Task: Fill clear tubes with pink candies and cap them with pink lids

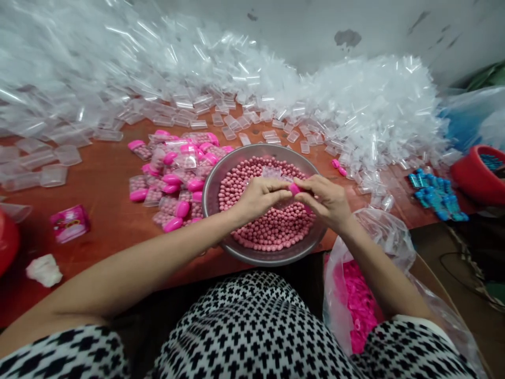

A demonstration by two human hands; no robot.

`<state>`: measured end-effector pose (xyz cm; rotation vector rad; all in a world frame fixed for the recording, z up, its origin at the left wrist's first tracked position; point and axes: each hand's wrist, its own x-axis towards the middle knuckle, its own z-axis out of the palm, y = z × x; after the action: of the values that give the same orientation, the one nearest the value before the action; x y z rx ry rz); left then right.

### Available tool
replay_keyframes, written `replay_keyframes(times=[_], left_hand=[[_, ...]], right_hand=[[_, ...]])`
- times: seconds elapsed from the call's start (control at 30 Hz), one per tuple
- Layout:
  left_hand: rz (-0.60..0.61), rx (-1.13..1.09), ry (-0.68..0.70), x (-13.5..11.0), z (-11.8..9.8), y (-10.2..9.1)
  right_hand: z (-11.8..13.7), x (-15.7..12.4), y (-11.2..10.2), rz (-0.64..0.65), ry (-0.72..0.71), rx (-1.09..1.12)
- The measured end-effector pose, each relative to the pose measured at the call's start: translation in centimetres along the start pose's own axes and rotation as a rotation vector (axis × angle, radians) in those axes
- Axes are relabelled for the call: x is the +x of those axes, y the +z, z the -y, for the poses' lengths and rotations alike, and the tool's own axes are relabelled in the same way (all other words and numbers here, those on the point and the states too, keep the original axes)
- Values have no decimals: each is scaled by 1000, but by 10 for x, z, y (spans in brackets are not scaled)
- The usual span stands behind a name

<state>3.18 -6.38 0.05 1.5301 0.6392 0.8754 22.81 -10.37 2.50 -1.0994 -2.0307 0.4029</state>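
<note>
A metal bowl [215, 181] full of small pink candy balls [272, 231] stands on the red-brown table in front of me. Both my hands meet above it. My left hand [258, 197] is closed around a small clear plastic container [273, 172]. My right hand [325, 199] pinches a pink cap [295, 188] at the container's end. Left of the bowl lies a heap of filled, pink-capped containers [173, 173].
A large pile of empty clear containers [244, 84] runs along the back of the table. A plastic bag of pink caps [357, 305] sits at my right knee. Blue-capped pieces [436, 195], a red basin [479, 173], a pink box [70, 222] and crumpled tissue [44, 270] lie around.
</note>
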Motion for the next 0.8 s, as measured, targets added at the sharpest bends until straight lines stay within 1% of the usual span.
replay_keyframes(times=[0.03, 0.1, 0.17, 0.23, 0.27, 0.33, 0.37, 0.43, 0.5, 0.57, 0.6, 0.63, 0.7, 0.8], left_hand=[[-16, -95, -38, 1, -2, 0], [-43, -248, -105, 3, -5, 1], [-57, -335, -154, 5, -6, 1], [-56, -342, -153, 5, -5, 0], [-51, -318, -129, 5, -5, 0], [-35, -216, -55, 4, -3, -1], [-26, -149, -11, 4, -2, -1], [-9, -14, 76, 4, -1, -1], [-10, 75, 153, 3, 0, -1], [-22, 114, 199, 3, 1, -1], [-24, 122, 211, 2, 1, -1], [-23, 128, 220, 2, 1, -2], [-20, 135, 237, 1, 2, -2], [-42, 126, 243, 0, 3, -3]], right_hand=[[-1, 1, -2, -27, 70, 108], [-3, -1, -9, -40, 218, 369], [-5, -7, -14, -46, 349, 603], [-8, -13, -16, -92, 464, 737], [-10, -15, -15, -130, 509, 778], [-11, -14, -13, -188, 563, 844], [-11, -11, -12, -192, 575, 870], [-9, -3, -9, -132, 599, 906], [-6, 4, -5, 27, 643, 938], [-3, 8, -1, 203, 686, 988], [-2, 9, 1, 263, 709, 1019], [-2, 9, 3, 296, 734, 1054], [-2, 8, 7, 287, 785, 1124], [-1, 7, 14, 200, 844, 1186]])
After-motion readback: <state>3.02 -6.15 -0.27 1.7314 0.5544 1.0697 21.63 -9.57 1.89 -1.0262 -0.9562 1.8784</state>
